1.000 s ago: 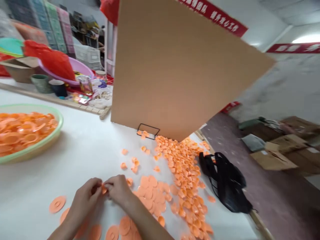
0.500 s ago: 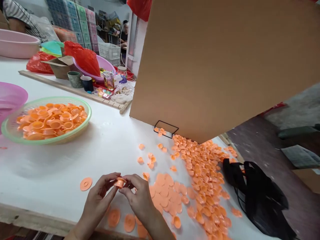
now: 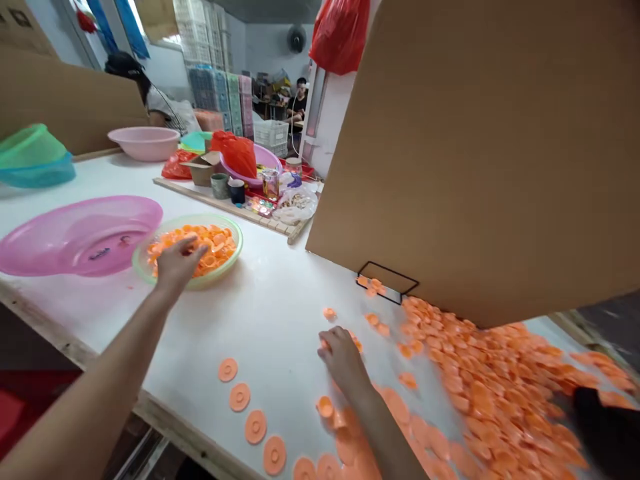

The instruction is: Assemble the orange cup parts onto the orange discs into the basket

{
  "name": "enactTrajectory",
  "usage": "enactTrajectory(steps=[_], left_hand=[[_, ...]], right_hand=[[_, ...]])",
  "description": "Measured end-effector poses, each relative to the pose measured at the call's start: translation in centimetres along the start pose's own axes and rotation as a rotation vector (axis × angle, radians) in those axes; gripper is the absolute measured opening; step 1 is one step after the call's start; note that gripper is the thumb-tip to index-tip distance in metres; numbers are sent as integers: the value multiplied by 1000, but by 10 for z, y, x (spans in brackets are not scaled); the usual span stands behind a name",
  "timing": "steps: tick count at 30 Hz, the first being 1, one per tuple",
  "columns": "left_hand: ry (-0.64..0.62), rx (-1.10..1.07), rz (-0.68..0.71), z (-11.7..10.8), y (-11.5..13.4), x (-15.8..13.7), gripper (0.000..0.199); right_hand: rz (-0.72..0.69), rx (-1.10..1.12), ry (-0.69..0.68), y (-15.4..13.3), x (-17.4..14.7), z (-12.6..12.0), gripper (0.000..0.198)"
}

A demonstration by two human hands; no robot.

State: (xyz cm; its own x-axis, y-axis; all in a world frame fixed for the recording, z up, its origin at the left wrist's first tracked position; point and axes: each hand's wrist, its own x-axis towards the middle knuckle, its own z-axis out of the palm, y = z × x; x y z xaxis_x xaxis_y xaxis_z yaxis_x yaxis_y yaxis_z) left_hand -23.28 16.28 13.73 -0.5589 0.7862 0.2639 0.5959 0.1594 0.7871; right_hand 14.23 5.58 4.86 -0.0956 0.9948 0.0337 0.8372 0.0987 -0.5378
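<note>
"Where's your left hand?"

"My left hand (image 3: 174,270) is over the green bowl (image 3: 220,275), above the orange pieces (image 3: 220,245) heaped inside. Its fingers are parted, released. The bowl stands on the left part of the worktop (image 3: 270,287), with a pink tub (image 3: 80,230) just beside it on the left."

"And the right?"

"My right hand (image 3: 343,357) is low over the middle of the worktop, fingers bent, their tips at a small orange cap (image 3: 325,344). I can't tell whether they grip it or only touch it."

"What lies around them?"

"Flat orange discs (image 3: 255,426) form a row along the near edge, between my arms. A heap of caps (image 3: 500,387) spreads over the right end, reaching the foot of the cardboard (image 3: 450,167). A black frame (image 3: 413,285) lies at the cardboard's lower edge, a few caps in it."
</note>
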Motion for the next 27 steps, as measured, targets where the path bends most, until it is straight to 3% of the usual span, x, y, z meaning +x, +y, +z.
enactTrajectory(steps=[3,5,7,8,9,12,14,17,21,24,27], left_hand=[[-35,71,195,5,0,-8,48],[-313,82,365,8,-10,-47,34],[-725,120,474,6,-30,-97,23],[-857,166,502,5,-43,-121,24],[-903,213,495,5,-57,-141,25],[-852,252,421,14,-85,-177,27],[-805,200,424,31,-84,-185,26],[-818,71,532,69,-58,-197,23],[-971,-82,685,110,-27,-222,22],[-878,-114,657,120,-29,-235,28],[-833,-108,587,113,-32,-237,29]], right_hand=[[137,245,48,-7,-8,2,15],[290,550,57,-11,-17,2,20],[430,821,36,-14,-27,1,29],[477,907,23,-14,-32,0,32],[509,957,19,-14,-36,0,34],[509,969,59,-17,-42,2,35],[491,931,72,-22,-41,7,30],[523,873,41,-31,-35,21,25],[427,650,89,-22,-27,29,16],[421,538,115,-11,-31,19,14],[466,506,104,-4,-34,11,11]])
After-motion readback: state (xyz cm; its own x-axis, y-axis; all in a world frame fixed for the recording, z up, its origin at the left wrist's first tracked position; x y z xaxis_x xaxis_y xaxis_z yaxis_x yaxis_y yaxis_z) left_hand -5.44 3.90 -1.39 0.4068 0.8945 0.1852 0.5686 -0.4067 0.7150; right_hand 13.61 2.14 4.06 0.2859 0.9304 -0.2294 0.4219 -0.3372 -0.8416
